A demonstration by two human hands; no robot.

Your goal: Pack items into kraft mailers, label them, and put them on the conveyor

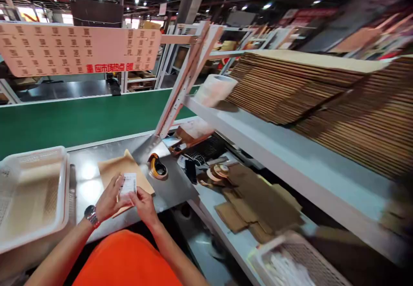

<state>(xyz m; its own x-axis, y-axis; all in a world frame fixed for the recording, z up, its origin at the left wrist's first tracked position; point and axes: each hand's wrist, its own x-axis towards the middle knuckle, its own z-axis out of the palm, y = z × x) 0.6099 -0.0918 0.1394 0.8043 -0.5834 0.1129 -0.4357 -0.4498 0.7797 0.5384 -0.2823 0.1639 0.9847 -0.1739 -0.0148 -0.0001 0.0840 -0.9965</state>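
Both hands hold a small white printed label [129,183] above a brown paper mailer [111,167] that lies on the metal tabletop. My left hand [111,197], with a watch on its wrist, grips the label's left side. At its lower right corner, my right hand [144,205] pinches it between thumb and fingers. Whether the label is a loose sheet or sits on a small packet, I cannot tell. Just right of the mailer stands a tape dispenser [158,167] with a roll of tape in it.
A white plastic basket [64,191] stands at left. Beyond the table runs a green conveyor belt [80,124]. At right, a shelf [258,131] carries stacked flat cardboard [290,92] and a clear film roll [215,89]. Below lie cardboard pieces [254,200] and another basket [309,251].
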